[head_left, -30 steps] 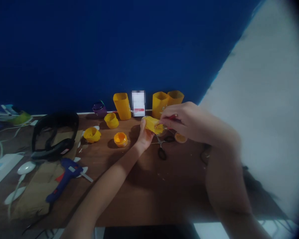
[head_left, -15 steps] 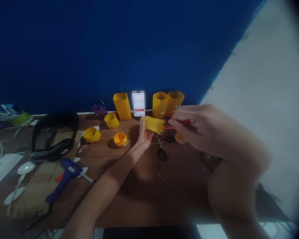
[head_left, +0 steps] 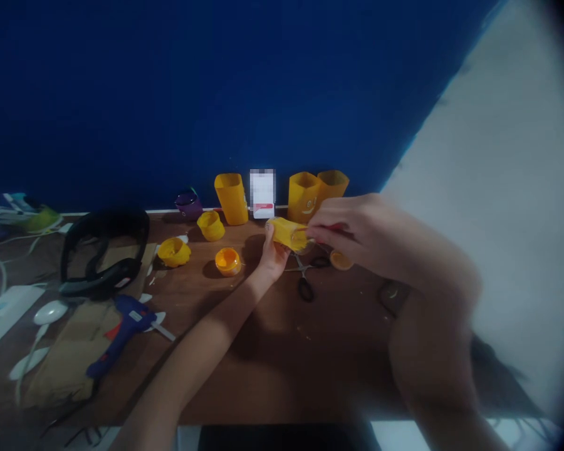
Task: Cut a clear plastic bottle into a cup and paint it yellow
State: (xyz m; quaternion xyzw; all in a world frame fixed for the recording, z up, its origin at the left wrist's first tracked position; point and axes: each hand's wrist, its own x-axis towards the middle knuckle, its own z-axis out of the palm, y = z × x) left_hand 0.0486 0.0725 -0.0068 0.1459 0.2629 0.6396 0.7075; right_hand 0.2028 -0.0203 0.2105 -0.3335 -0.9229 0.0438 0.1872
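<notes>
My left hand (head_left: pixel 273 258) is closed around a small yellow-painted cup (head_left: pixel 286 232), tipped on its side with its open end toward the right. In my right hand (head_left: pixel 364 227) is a thin red-handled paintbrush (head_left: pixel 333 227); its tip is at the cup's open end, and whether it touches the inside or the rim I cannot tell. Left of my left hand stands an open jar of orange-yellow paint (head_left: pixel 228 262). Scissors with black handles (head_left: pixel 305 288) lie below the cup. An orange round lid (head_left: pixel 341 260) lies beneath my right hand.
Two small yellow cups (head_left: pixel 173 252) stand left of the jar. Along the wall are taller yellow holders (head_left: pixel 232 200), a lit phone (head_left: pixel 263 194) and a purple cup (head_left: pixel 188 205). A blue glue gun (head_left: pixel 126 332), cardboard (head_left: pixel 70 357) and a black headset-like frame (head_left: pixel 104 250) occupy the left side.
My right hand has moved left with the paintbrush, bringing its tip to the cup's open end. The cup has turned slightly in my left hand.
</notes>
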